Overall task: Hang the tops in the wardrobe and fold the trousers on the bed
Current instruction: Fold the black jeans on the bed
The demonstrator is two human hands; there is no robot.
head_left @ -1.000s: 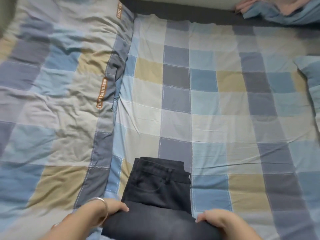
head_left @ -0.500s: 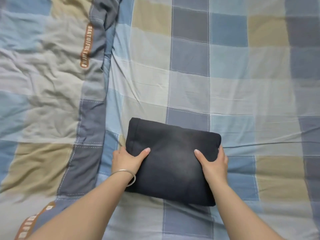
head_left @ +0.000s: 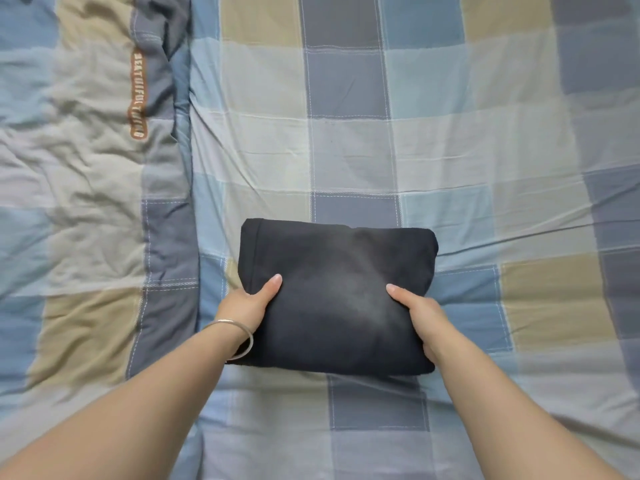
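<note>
**Inspector:** Two hands in view. Report each grip.

**Operator:** I see the left hand closed on the left edge of the folded dark trousers, thumb lying on top and fingers tucked underneath. I see the right hand clamped on the right edge in the same manner. A silver bangle sits on the left wrist.

**Inspector:** Location of the trousers?

**Operator:** I find them as a compact rectangular bundle on the checked bed sheet, near the middle of the bed. A rumpled checked quilt lies just to the left, apart from the bundle; it carries a brown lettered label, which I cannot read.
</note>
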